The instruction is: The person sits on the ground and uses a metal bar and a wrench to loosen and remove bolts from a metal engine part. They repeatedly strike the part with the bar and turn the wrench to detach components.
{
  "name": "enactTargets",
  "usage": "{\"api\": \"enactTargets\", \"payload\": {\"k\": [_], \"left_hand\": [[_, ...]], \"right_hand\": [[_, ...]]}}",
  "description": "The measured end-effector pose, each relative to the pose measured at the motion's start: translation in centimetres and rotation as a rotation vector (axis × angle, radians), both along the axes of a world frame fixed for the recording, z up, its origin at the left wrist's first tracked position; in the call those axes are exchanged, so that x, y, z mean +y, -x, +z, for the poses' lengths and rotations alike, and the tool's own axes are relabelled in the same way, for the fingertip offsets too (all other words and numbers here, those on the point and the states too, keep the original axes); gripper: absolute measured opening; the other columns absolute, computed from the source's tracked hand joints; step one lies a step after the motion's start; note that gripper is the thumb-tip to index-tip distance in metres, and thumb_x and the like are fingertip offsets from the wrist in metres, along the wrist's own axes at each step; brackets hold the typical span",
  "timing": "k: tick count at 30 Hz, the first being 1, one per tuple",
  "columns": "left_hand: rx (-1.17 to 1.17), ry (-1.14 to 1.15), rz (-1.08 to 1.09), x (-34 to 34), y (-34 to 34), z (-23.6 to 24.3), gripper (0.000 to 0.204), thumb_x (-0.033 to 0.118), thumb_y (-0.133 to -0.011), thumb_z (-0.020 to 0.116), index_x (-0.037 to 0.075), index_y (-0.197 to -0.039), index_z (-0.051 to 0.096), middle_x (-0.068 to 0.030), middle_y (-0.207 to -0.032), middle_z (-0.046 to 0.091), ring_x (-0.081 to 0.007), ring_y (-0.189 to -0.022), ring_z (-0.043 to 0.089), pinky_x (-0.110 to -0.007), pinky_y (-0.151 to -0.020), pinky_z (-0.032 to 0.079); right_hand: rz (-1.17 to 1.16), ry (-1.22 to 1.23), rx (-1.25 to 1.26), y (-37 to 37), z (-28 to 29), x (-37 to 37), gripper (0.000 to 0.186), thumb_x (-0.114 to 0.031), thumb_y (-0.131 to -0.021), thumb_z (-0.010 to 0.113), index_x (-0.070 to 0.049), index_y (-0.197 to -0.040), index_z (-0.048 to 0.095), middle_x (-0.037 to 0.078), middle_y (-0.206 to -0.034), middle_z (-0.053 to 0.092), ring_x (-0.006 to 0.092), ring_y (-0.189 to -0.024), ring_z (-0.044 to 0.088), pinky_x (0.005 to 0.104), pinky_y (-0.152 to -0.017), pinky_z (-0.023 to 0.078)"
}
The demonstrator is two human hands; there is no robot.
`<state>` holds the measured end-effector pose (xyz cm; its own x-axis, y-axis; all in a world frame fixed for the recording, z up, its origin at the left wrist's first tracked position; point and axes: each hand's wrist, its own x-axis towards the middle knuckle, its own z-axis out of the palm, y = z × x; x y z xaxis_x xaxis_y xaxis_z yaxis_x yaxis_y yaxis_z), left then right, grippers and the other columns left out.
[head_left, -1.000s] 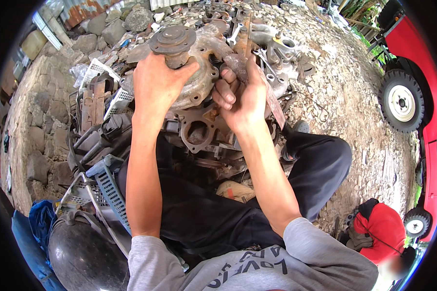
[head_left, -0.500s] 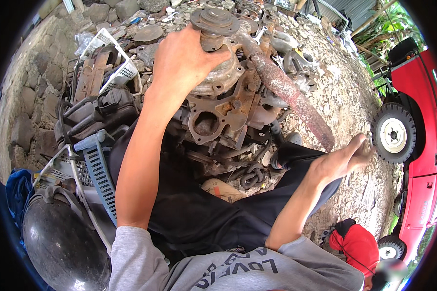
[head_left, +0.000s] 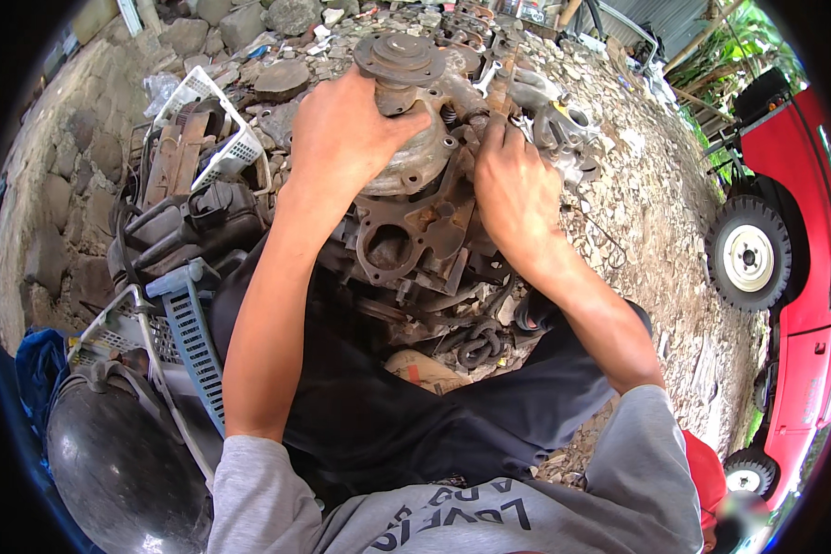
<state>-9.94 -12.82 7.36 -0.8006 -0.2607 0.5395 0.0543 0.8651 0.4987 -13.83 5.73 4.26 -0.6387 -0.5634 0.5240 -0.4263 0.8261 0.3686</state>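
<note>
Two bare hands at a flanged metal housing, one on each side.
In the head view, the left hand [head_left: 346,134] clasps the cast metal housing [head_left: 415,168] from its left, thumb spread wide from the fingers, whose tips I can't see, just below the round flange [head_left: 400,60]. The right hand [head_left: 519,189] is bent over just right of the housing, fingers curled down; whether anything is inside them I cannot tell. A rusty flat bar [head_left: 500,92] runs lengthwise away from its fingertips, toward the far side, so the right hand is nearer to it. The housing lies to the right hand's left, above a casting with a round bore [head_left: 388,247]. An open-ended wrench [head_left: 487,79] lies farther off, between flange and bar.
</note>
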Motion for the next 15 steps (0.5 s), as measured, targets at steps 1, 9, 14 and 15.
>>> {"api": "enactTargets", "payload": {"k": [1,9,14,15], "left_hand": [[0.001,0.009,0.000,0.0,-0.1,0.1,0.050,0.039,-0.069,0.081,0.004,-0.103,0.071,-0.0198,-0.088,0.071,-0.0389,-0.085,0.068,-0.045,-0.079,0.056],[-0.035,-0.020,0.013,0.1,-0.5,0.4,0.047,0.038,-0.070,0.081,0.003,-0.100,0.072,-0.0196,-0.088,0.072,-0.0385,-0.085,0.069,-0.044,-0.078,0.056],[-0.092,-0.016,0.024,0.3,-0.4,0.9,0.048,0.037,-0.070,0.080,0.005,-0.105,0.072,-0.0187,-0.091,0.072,-0.0377,-0.087,0.069,-0.043,-0.080,0.055],[-0.053,-0.039,-0.002,0.3,-0.5,0.9,0.048,0.037,-0.071,0.080,0.005,-0.106,0.071,-0.0188,-0.095,0.072,-0.0375,-0.090,0.069,-0.043,-0.081,0.055]], "right_hand": [[0.003,-0.035,0.039,0.3,-0.2,-0.1,0.040,-0.012,-0.079,0.063,0.010,-0.111,0.058,0.008,-0.080,0.063,0.0184,-0.062,0.068,0.0265,-0.051,0.055],[0.163,0.130,-0.438,2.4,1.4,1.5,0.028,-0.018,-0.093,0.053,0.007,-0.102,0.060,0.014,-0.057,0.061,0.0281,-0.058,0.068,0.0398,-0.051,0.055],[0.249,1.060,-1.528,4.5,1.5,3.1,0.037,-0.036,-0.099,0.053,-0.002,-0.109,0.063,0.004,-0.069,0.063,0.0141,-0.051,0.048,0.0295,-0.048,0.040],[0.271,1.270,-1.772,4.5,1.2,3.3,0.039,-0.039,-0.099,0.052,-0.004,-0.110,0.064,0.002,-0.072,0.062,0.0115,-0.050,0.042,0.0268,-0.049,0.036]]}}
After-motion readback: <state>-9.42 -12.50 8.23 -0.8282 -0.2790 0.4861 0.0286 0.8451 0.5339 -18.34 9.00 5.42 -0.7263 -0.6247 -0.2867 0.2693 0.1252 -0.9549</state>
